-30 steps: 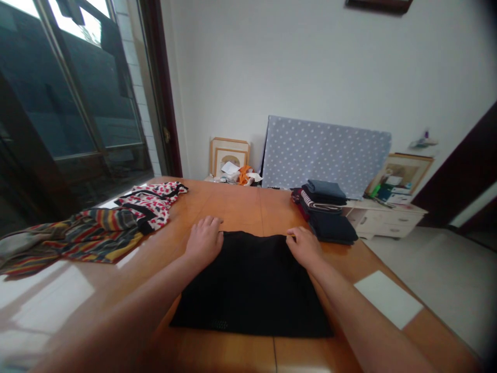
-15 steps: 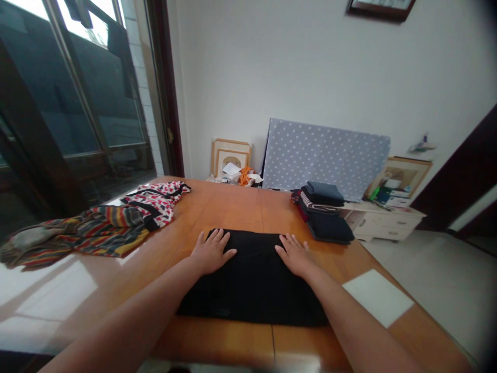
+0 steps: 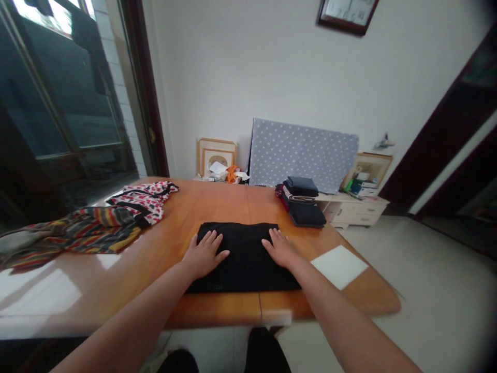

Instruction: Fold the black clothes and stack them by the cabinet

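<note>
A folded black garment (image 3: 244, 264) lies flat on the wooden table (image 3: 217, 202) in front of me; its exact kind does not show. My left hand (image 3: 205, 253) rests open on its left side, fingers spread and pointing to the far edge. On the right side, my right hand (image 3: 280, 248) lies flat with its fingertips near the far corner. Neither hand grips the cloth. A small row of light marks shows near the garment's front left edge.
To the left lie a striped garment (image 3: 89, 228) and a red-and-white patterned garment (image 3: 149, 199). A stack of folded clothes (image 3: 303, 202) stands at the right rear. A white sheet (image 3: 339, 267) lies near the right edge. Beyond stands a low white cabinet (image 3: 355, 212).
My view has shifted, so the table's front edge and my legs now show. Both hands have slid slightly toward me over the garment, away from its far edge.
</note>
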### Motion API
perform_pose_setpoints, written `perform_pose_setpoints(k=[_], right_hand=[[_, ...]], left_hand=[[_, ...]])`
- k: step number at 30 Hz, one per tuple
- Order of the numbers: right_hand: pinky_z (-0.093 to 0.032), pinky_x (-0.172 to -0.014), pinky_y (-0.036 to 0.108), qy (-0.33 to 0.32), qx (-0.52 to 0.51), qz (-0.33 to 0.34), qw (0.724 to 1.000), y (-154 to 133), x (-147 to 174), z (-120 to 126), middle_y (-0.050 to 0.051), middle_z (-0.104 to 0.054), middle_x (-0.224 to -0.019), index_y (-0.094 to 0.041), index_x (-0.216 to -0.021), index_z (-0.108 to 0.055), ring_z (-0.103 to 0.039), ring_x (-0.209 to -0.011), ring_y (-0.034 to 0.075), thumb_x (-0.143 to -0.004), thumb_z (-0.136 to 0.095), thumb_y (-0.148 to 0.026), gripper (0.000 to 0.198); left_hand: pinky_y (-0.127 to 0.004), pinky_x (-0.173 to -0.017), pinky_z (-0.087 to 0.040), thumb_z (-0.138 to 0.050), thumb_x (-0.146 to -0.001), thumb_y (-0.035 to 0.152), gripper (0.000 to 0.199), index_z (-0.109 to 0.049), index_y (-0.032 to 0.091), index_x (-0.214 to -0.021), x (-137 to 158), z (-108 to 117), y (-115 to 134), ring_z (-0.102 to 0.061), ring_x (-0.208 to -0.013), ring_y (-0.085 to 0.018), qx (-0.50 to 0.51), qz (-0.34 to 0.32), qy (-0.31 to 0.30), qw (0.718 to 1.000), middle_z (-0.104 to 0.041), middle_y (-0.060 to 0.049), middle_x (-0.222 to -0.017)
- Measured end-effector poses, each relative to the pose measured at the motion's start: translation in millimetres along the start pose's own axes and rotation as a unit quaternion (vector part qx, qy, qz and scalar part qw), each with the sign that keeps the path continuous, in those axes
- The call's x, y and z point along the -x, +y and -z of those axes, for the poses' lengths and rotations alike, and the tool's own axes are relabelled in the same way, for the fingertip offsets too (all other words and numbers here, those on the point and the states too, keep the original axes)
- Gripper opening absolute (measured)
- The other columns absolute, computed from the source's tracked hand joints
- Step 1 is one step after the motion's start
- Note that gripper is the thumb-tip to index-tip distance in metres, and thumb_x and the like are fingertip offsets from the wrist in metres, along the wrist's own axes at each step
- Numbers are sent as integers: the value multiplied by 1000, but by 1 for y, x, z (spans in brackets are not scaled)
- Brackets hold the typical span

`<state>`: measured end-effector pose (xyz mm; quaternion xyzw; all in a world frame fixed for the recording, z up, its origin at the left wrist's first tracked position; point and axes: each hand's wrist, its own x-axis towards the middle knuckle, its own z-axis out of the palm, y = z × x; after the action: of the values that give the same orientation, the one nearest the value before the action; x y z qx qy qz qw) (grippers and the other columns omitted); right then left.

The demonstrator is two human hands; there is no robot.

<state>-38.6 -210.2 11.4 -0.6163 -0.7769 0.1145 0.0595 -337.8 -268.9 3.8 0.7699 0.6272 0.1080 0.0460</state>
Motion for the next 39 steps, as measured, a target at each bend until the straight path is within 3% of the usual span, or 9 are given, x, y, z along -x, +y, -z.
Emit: perform_pose_setpoints(k=[4, 7, 10, 14, 18, 24, 30, 35, 39], right_hand=[[-10, -120, 45, 11, 16, 6, 1000, 17, 31, -2, 14, -17, -163, -13, -157, -18, -12, -151, 27, -98, -21, -62, 77], [-11, -120, 46, -1, 26, -6, 1000, 26, 54, -7, 14, -20, -162, -12, -157, -21, -13, -151, 27, -98, -23, -61, 76], [-16, -120, 44, 40, 11, -13, 999, 28, 72, -7, 15, -25, -161, -11, -156, -24, -19, -150, 26, -100, -25, -56, 72], [-22, -119, 40, 109, -27, 10, 994, 25, 95, -7, 13, -38, -155, -14, -151, -38, -31, -146, 24, -100, -31, -51, 63], [-25, -118, 41, 120, -47, 15, 992, 23, 114, -15, 12, -48, -149, -17, -144, -50, -40, -141, 24, -98, -38, -45, 55], [-22, -118, 43, 135, -46, 18, 990, 19, 128, -25, 13, -48, -149, -15, -139, -55, -39, -141, 24, -99, -37, -42, 52], [-18, -119, 44, 169, -27, -11, 985, 8, 144, -17, 11, -44, -152, -18, -140, -53, -34, -144, 24, -97, -41, -36, 48], [-16, -118, 46, 162, -7, 15, 987, 5, 168, -7, 5, -63, -133, -26, -123, -65, -48, -133, 22, -96, -41, -29, 36], [-22, -114, 50, 157, -7, -9, 988, 6, 180, -8, 4, -67, -127, -28, -117, -68, -53, -127, 24, -94, -43, -30, 34]], left_hand=[[-55, -118, -6, -33, -94, 63, 71, -37, 22, -151, 25, 9, -2, -17, -150, -30, 20, -24, 0, 1000, -27, -13, -161], [-58, -117, -6, -35, -95, 61, 67, -42, 22, -148, 45, 15, -3, -20, -149, -31, 33, -1, -15, 999, -31, -13, -160], [-57, -118, -9, -38, -95, 57, 61, -50, 21, -143, 61, 24, 1, -27, -147, -31, 56, 0, 20, 998, -40, -13, -155], [-43, -114, -32, -42, -95, 50, 49, -63, 21, -128, 86, 37, 5, -52, -130, -27, 109, -44, 70, 991, -62, -11, -134], [-43, -104, -46, -42, -95, 51, 45, -69, 22, -116, 106, 31, -2, -63, -114, -27, 111, -45, 94, 988, -69, -10, -122], [-44, -112, -40, -43, -94, 53, 47, -70, 22, -116, 107, 2, -18, -55, -129, -28, 65, -57, 124, 989, -65, -9, -132], [-42, -112, -40, -42, -92, 56, 51, -69, 22, -119, 105, -1, -22, -55, -129, -27, 59, -53, 119, 990, -64, -9, -133], [-42, -109, -43, -47, -85, 60, 51, -70, 26, -115, 107, -1, -32, -59, -123, -29, 81, -24, 129, 988, -65, -6, -132], [-42, -102, -48, -51, -82, 63, 51, -70, 28, -114, 109, 0, -39, -65, -112, -29, 108, -11, 99, 989, -64, -4, -133]])
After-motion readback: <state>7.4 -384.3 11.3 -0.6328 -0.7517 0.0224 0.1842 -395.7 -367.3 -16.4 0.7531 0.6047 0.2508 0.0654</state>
